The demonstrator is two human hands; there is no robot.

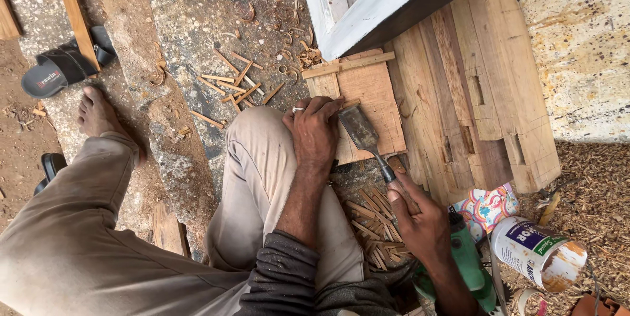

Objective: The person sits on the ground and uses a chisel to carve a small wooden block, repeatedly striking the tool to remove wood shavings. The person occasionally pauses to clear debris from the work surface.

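Note:
My left hand rests over my bent knee with its fingertips pressing on the edge of a small wooden board and touching the wide steel blade of a chisel. A ring shows on one finger. My right hand is closed around the chisel's wooden handle, lower right of the blade. The blade lies flat on the board, pointing up-left. The board lies on larger stacked timber pieces with cut mortises.
Wood chips and slivers litter the stone ground. A white-painted frame leans at the top. A tipped can, a green power tool and a colourful packet lie at lower right. My bare foot and black sandals are at left.

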